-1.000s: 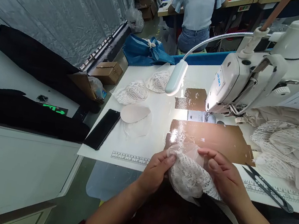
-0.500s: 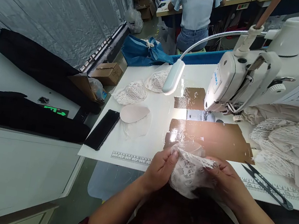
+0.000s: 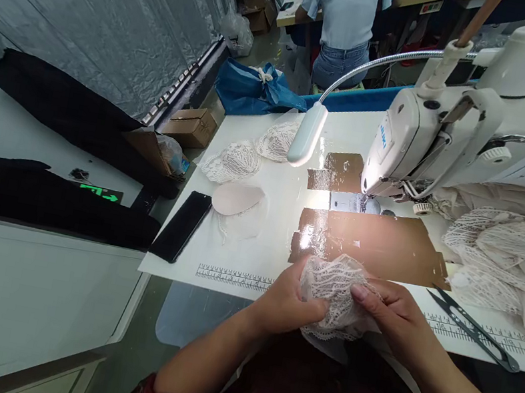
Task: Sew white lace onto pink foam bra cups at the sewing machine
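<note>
A bunched piece of white lace (image 3: 334, 290) sits between both hands at the near edge of the white sewing table (image 3: 251, 259). My left hand (image 3: 287, 302) is closed around its left side, thumb across the front. My right hand (image 3: 396, 318) grips its right side with curled fingers. A white sewing machine (image 3: 445, 137) stands behind, its lit needle plate (image 3: 352, 203) beyond a brown sheet (image 3: 376, 244).
Black thread snips (image 3: 473, 325) lie right of my hands. More lace pieces (image 3: 233, 161) and a beige pad (image 3: 236, 197) lie at left, with a black phone (image 3: 181, 226). A lace pile (image 3: 506, 256) sits right. A person in a pale top (image 3: 348, 15) sits beyond.
The lace was spread flatter between my hands; now it is gathered into a tighter bunch, my left hand has closed over it and both hands have drawn together.
</note>
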Tool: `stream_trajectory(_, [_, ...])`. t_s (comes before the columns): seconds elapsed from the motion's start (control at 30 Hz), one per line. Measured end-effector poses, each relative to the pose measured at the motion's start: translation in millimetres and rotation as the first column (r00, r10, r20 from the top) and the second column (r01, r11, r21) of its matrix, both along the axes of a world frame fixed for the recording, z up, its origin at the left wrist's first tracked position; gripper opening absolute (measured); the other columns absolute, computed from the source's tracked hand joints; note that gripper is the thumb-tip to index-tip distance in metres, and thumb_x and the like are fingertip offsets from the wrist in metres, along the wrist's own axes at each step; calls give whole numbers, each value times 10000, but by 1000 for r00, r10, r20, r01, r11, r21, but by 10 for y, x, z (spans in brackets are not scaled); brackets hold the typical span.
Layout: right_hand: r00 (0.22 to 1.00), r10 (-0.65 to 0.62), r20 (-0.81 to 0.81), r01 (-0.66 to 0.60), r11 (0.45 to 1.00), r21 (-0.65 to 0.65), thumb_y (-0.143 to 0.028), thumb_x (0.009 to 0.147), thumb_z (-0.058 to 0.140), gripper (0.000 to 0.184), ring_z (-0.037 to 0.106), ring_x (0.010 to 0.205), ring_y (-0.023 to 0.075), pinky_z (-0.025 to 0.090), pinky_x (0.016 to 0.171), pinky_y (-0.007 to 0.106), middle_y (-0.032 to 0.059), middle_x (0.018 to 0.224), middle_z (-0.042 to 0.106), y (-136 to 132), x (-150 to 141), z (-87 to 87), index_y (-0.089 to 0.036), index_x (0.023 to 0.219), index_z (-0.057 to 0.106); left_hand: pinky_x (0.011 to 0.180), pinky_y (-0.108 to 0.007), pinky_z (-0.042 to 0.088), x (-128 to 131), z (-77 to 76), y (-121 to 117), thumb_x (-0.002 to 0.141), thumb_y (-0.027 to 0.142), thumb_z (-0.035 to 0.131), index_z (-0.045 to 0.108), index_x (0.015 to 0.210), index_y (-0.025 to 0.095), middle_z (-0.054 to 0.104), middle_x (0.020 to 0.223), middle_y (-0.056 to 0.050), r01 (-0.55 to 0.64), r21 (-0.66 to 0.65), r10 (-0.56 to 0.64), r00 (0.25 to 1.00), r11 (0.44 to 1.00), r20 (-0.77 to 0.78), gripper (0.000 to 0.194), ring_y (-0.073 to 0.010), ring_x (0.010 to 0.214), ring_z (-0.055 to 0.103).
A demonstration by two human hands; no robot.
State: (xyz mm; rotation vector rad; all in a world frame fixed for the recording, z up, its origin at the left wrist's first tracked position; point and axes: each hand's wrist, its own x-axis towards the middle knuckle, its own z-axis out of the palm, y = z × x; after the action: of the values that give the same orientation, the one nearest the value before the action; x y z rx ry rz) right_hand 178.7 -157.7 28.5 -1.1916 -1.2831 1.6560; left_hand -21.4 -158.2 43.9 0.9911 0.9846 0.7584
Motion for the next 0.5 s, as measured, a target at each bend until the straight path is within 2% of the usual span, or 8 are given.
stream_trajectory(0.07, [999, -7, -53, 2, 995, -95, -456, 766, 715, 267, 622, 731, 209, 505, 690, 314, 44, 766, 700, 3, 27, 32, -201, 689, 731, 683, -253, 470, -26, -28, 13, 615, 128, 686, 633, 971, 137, 651, 833, -31, 42, -18, -42, 999, 999, 30, 361, -159, 761, 589])
stream_trajectory(0.13, [991, -81, -102, 58, 977, -205, -455, 734, 745, 251, 622, 712, 205, 502, 685, 319, 48, 778, 711, -2, 61, 44, -204, 743, 746, 602, -229, 442, -81, -85, 27, 628, 138, 657, 642, 811, 128, 623, 720, -13, 21, -88, -16, 998, 996, 54, 183, -126, 655, 558])
stream_trajectory(0.2, [979, -154, -131, 114, 956, -272, -448, 692, 781, 262, 616, 679, 200, 497, 664, 321, 46, 743, 705, -13, 89, 36, -199, 764, 745, 526, -204, 399, -135, -150, 34, 633, 157, 656, 595, 668, 130, 564, 599, 14, -73, -192, 84, 995, 979, 49, 75, -91, 543, 501])
stream_trajectory(0.3, [960, -242, -140, 206, 951, -232, -412, 658, 815, 247, 563, 621, 154, 465, 610, 277, 5, 650, 645, -30, 85, 5, -202, 661, 685, 533, -208, 418, -143, -207, 19, 611, 213, 682, 552, 604, 143, 523, 544, 29, -208, -318, 274, 945, 925, 180, 148, -85, 516, 488])
stream_trajectory(0.33, [951, -278, -136, 248, 947, -202, -402, 653, 821, 263, 531, 592, 134, 445, 578, 258, -13, 618, 614, -32, 69, -7, -205, 619, 649, 582, -231, 455, -117, -207, 2, 627, 273, 689, 583, 652, 147, 563, 597, 12, -208, -357, 313, 912, 910, 266, 166, -106, 569, 532])
stream_trajectory(0.4, [939, -324, -118, 307, 942, -138, -401, 651, 822, 301, 477, 546, 111, 409, 524, 235, -35, 576, 562, -30, 24, -23, -209, 583, 600, 723, -299, 506, -27, -185, -52, 688, 462, 678, 653, 873, 163, 659, 823, -47, -141, -404, 321, 847, 904, 423, 352, -174, 770, 621])
stream_trajectory(0.47, [962, -263, -68, 259, 964, -65, -411, 677, 802, 258, 497, 563, 121, 416, 524, 239, -25, 614, 589, -16, -20, -25, -216, 638, 638, 850, -350, 498, 91, -159, -125, 716, 575, 672, 615, 1149, 181, 662, 1075, -100, -58, -367, 249, 832, 928, 496, 588, -235, 978, 628])
stream_trajectory(0.5, [979, -200, -37, 199, 980, -23, -420, 702, 782, 233, 526, 595, 136, 433, 544, 247, -11, 652, 617, -6, -34, -20, -218, 678, 668, 881, -355, 488, 146, -154, -161, 712, 548, 708, 576, 1231, 188, 650, 1135, -111, -43, -329, 210, 844, 944, 494, 645, -248, 1028, 619])
